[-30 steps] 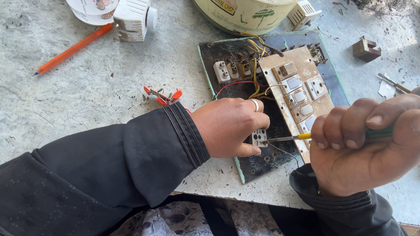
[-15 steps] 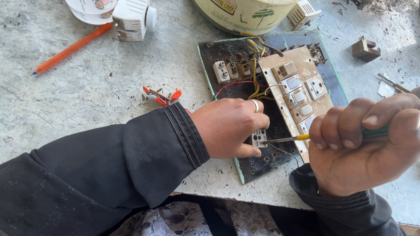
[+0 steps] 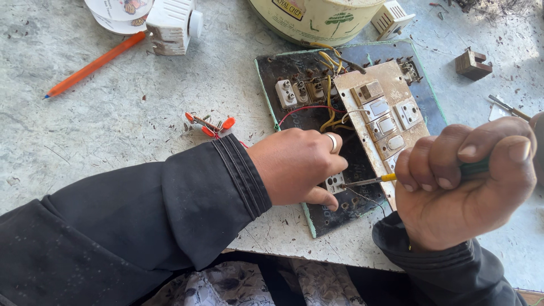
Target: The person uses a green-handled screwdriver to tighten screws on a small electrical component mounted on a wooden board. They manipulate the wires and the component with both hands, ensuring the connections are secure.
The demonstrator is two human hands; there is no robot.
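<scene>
Left hand [image 3: 297, 167] fingers [image 3: 323, 197] curl closed around a small white socket module [image 3: 335, 182], pinning it on the dark switchboard base [image 3: 294, 68]; ring on one finger. Right hand [image 3: 462, 181] at 3 o'clock of it, fingers wrapped tight in a fist around the green handle of a screwdriver [image 3: 371, 181], yellow collar showing, metal tip touching the module from its 3 o'clock side. Beige switch plate [image 3: 385, 107] with white switches lies tilted on the base, at 1 o'clock of the module, yellow and red wires [image 3: 328, 110] running under it. Small red-clipped part [image 3: 208, 123] on the grey table [image 3: 113, 124] at 10 o'clock of left hand. Orange pen [image 3: 93, 65] farther at 10 o'clock, white plug adapter [image 3: 173, 24] at 11. Cream round container [image 3: 317, 20] at 12 o'clock, touching board's top edge. Brown block [image 3: 472, 63] at 1 o'clock of right hand, well apart.
</scene>
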